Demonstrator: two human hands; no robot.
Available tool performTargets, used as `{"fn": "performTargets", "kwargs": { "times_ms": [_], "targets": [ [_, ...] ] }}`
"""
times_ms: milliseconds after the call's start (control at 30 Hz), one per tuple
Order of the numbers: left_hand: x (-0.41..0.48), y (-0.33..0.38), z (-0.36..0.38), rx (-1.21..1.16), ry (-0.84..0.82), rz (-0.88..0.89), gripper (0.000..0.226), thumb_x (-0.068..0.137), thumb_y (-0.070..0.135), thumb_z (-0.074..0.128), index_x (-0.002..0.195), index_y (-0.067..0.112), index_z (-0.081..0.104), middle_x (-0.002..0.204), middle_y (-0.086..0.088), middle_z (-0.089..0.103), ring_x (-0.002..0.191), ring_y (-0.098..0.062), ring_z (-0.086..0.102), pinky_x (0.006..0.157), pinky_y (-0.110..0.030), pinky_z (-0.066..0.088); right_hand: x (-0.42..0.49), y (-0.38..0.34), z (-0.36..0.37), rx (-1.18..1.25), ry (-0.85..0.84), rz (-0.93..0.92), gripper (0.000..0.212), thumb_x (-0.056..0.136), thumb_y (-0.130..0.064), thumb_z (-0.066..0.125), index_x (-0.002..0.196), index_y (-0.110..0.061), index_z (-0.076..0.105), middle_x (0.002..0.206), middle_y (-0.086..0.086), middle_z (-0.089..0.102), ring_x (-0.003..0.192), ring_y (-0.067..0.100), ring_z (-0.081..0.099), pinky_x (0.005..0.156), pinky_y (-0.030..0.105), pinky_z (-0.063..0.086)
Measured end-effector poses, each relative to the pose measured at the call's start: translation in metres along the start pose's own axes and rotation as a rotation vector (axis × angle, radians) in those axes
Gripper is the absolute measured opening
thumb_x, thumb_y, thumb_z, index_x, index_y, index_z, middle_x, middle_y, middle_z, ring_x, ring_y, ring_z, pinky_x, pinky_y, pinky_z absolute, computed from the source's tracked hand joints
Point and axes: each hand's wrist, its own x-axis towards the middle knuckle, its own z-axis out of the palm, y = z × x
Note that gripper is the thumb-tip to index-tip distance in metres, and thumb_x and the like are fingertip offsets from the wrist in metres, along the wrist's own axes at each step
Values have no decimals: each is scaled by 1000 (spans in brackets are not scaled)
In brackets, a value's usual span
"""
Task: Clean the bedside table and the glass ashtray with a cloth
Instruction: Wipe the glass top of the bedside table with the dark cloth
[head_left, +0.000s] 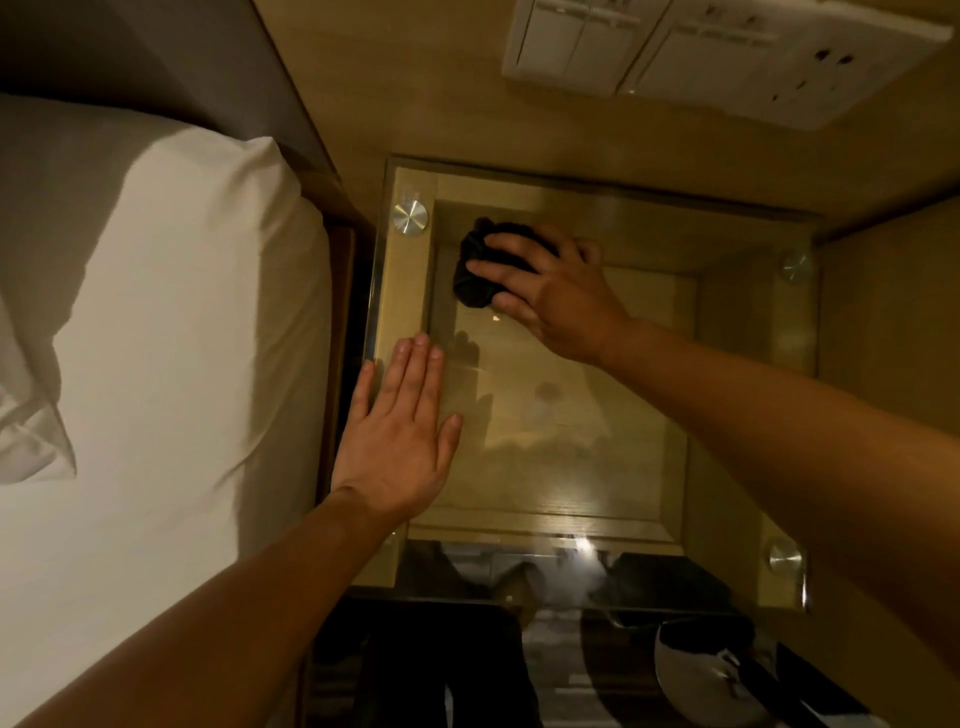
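On the bedside table (597, 467), far left | one black cloth (470, 275) is gripped by the right hand (558, 299) | left hand (400, 436) is laid flat, near left.

Glass-topped bedside table (571, 457) bears crumpled black cloth (470, 278), far left; left hand (400, 441) flat.

The left hand (400, 426) lies flat, palm down, fingers straight and together (thumb spread aside), forearm extended. The right hand (553, 299) is palm down, fingers curled over a crumpled black cloth (475, 270).
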Motion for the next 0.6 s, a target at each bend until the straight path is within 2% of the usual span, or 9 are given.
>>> {"fn": "performTargets", "kwargs": {
  "times_ms": [167, 333, 600],
  "targets": [
    [0, 2, -2, 14, 4, -8, 73, 109, 52, 14, 166, 12, -4, 176, -8, -9, 162, -21, -12, 131, -52, 3, -35, -17, 9, -43, 15, -15, 45, 102, -55, 38, 147, -50, 44, 157, -11, 42, 138, 33, 40, 98, 51, 34],
    [-2, 2, -1, 27, 27, -5, 72, 109, 51, 14, 166, 11, -2, 176, -9, -8, 162, -22, -10, 131, -52, 3, -76, -33, 17, -22, -3, -11, 46, 103, -56, 35, 148, -51, 40, 159, -12, 40, 141, 30, 35, 100, 51, 32],
    [-3, 3, -2, 41, 57, -10, 72, 109, 52, 12, 166, 10, -1, 176, -10, -4, 162, -22, -7, 131, -51, 3, -130, -57, 29, 61, 12, 27, 44, 103, -53, 41, 146, -49, 45, 158, -13, 41, 141, 28, 33, 101, 48, 29]
  ]
}}
